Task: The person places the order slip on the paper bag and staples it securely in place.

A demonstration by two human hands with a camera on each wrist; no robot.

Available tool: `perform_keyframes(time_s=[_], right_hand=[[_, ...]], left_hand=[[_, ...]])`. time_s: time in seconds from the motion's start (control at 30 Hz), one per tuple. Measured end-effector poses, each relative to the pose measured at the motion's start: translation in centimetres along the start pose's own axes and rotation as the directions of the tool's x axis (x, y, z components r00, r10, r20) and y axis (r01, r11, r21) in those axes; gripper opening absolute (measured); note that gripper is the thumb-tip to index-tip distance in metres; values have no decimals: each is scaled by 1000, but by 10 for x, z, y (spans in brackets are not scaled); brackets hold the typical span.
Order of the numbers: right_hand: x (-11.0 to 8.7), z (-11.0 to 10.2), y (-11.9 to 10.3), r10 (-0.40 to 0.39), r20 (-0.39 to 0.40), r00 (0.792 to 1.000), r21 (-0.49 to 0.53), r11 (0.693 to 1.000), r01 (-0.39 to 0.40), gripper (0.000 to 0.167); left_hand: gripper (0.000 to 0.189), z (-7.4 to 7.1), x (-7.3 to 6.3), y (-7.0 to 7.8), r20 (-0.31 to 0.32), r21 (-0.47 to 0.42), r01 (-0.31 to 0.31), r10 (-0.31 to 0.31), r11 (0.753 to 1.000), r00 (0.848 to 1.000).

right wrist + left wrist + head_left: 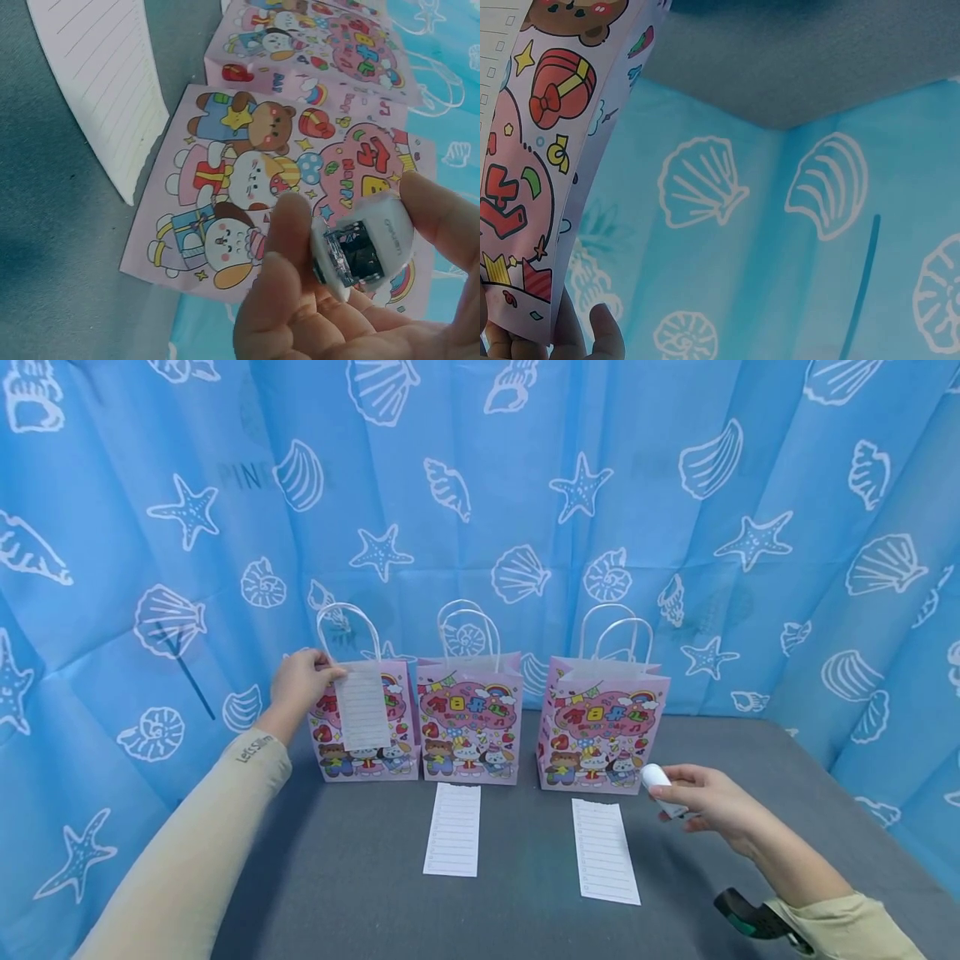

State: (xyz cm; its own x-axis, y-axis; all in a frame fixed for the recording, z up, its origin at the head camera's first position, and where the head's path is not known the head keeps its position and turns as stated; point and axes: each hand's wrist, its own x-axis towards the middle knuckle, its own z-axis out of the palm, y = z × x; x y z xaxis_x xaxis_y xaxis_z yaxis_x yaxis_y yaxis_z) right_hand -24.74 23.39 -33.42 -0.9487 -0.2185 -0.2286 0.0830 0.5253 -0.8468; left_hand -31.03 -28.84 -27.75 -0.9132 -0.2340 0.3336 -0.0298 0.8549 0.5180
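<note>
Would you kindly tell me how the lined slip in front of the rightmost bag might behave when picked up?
The lined slip would probably bend easily, since it looks like a thin single sheet. Lying flat on the grey table, it may be awkward to pinch up.

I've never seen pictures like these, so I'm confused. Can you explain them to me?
There's no robot here, just a person's bare hands. The wide picture comes from a camera on the head, the others from wrist cameras. Three pink cartoon-printed paper bags stand on a grey table before a blue seashell-patterned curtain. Two white lined paper strips lie in front of them. The left hand pinches a third strip against the front of the left bag. The right hand holds a small white device, perhaps a stapler.
</note>
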Motion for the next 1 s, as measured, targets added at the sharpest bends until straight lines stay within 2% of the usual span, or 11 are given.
perform_keyframes(time_s=[0.33, 0.6, 0.77, 1.0], right_hand=[[-4, 5, -9, -76, 8, 997, 45, 996, 76, 68], [-4, 9, -15, -139, 2, 990, 136, 981, 138, 64], [0, 14, -19, -161, -31, 986, 185, 969, 164, 58], [3, 20, -22, -160, -77, 984, 241, 955, 174, 59]], left_hand=[[28, -1, -1, 0, -2, -12, -3, 3, 1000, 1000], [28, 0, -1, 0, -4, -14, -13, 13, 1000, 1000], [28, -1, -1, -1, -8, -10, -4, 3, 1000, 1000], [27, -1, -1, 1, -9, -9, -9, 9, 1000, 1000]])
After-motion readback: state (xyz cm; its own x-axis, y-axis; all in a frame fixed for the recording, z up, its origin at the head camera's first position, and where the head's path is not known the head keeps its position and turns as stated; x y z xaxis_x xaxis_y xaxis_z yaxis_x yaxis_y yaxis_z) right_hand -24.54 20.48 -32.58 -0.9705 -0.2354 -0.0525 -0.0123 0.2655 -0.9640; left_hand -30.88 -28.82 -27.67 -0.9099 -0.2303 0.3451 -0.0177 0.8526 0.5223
